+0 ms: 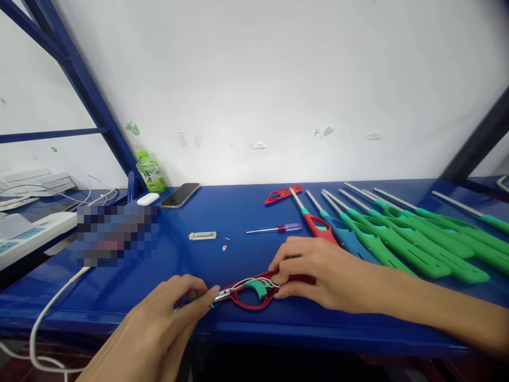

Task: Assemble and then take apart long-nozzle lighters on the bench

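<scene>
An opened red lighter half (247, 305) lies near the table's front edge, with white wires and a green trigger (258, 288) showing inside. My left hand (170, 313) pinches the metal tube at its left end. At the right end, my right hand (318, 270) has its fingers closed on the red body and covers part of it. Beyond them lie a screwdriver (284, 228) with a purple and red handle, a clear plastic piece (202, 235) and a tiny pinkish part (225, 248).
Several green lighters (401, 244), a blue one (348, 236) and a red one (320, 227) spread across the right side. A red shell (283, 194) sits at the back. Back left are a phone (181, 195), a white case (148, 199) and a green bottle (151, 172).
</scene>
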`<state>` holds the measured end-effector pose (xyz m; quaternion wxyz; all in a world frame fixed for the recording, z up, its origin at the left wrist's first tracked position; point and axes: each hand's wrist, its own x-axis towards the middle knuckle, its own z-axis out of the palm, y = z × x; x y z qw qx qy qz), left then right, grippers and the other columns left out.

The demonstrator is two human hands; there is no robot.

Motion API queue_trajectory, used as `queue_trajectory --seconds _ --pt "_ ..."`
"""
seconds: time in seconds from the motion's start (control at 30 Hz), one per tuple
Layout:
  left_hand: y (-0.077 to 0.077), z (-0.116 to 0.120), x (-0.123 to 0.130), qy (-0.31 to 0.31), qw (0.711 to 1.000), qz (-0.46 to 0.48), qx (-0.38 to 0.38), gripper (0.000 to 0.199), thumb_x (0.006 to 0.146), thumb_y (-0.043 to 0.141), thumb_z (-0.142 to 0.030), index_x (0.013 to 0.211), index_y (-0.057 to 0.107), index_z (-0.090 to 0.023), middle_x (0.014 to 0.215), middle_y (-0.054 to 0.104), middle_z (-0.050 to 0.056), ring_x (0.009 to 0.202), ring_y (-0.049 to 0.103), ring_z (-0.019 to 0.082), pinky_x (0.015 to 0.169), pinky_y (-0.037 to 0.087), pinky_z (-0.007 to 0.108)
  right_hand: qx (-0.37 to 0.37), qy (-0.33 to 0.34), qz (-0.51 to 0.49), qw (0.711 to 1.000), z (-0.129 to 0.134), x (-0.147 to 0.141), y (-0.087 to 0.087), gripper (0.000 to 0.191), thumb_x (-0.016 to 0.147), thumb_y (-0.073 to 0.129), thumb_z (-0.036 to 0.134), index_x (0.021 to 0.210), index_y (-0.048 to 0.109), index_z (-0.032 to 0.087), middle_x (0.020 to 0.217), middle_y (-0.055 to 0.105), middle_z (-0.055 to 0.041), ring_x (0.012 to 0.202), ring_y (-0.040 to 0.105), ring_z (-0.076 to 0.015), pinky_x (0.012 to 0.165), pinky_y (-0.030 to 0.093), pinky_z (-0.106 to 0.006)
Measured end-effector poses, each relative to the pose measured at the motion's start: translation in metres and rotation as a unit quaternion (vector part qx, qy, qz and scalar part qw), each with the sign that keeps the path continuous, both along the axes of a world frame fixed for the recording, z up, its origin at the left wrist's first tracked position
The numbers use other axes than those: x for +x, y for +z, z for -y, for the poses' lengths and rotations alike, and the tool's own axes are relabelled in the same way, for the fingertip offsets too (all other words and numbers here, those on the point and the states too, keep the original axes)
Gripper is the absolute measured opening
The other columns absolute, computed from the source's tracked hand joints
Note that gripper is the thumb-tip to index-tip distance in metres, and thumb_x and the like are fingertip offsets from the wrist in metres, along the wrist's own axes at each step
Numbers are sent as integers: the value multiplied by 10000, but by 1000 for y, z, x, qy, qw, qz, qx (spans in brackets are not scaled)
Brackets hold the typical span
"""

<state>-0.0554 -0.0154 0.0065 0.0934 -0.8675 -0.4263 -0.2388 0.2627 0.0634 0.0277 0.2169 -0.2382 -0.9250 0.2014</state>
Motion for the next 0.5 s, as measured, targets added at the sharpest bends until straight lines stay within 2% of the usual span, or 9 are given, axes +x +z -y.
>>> queue_trajectory --seconds 0.2,0.33,0.43,0.5 --pt "-7 -2 -2 18 996 -70 54 496 977 436 -74 1355 669 -293 1180 727 58 914 731 220 775 636 330 13 -9 -4 1000 1 0 -1 140 996 732 293 982 795 170 1045 760 -66 954 709 -200 855 539 -310" --pt "0 -6 11 23 995 -68 69 375 1020 460 -130 1312 678 -221 1236 691 104 1085 695 296 883 623 440 30 -23 -4 999 2 0 -2 138 984 747 294 1006 793 165 1031 761 -67 944 708 -203 840 544 -311" --pt "4 -12 22 8 998 1 58 241 1084 491 -248 1185 702 -191 1164 664 98 1018 692 234 860 606 355 31 -29 -7 999 3 1 -3 142 973 762 304 1009 790 169 1007 760 -59 919 705 -197 826 542 -307" --pt "4 -17 27 1 997 40 61 224 1105 500 -280 1106 710 -202 1106 655 69 939 689 184 821 588 300 25 -34 -6 999 3 1 -3 148 970 767 314 1019 786 175 998 757 -54 912 701 -196 820 539 -307"
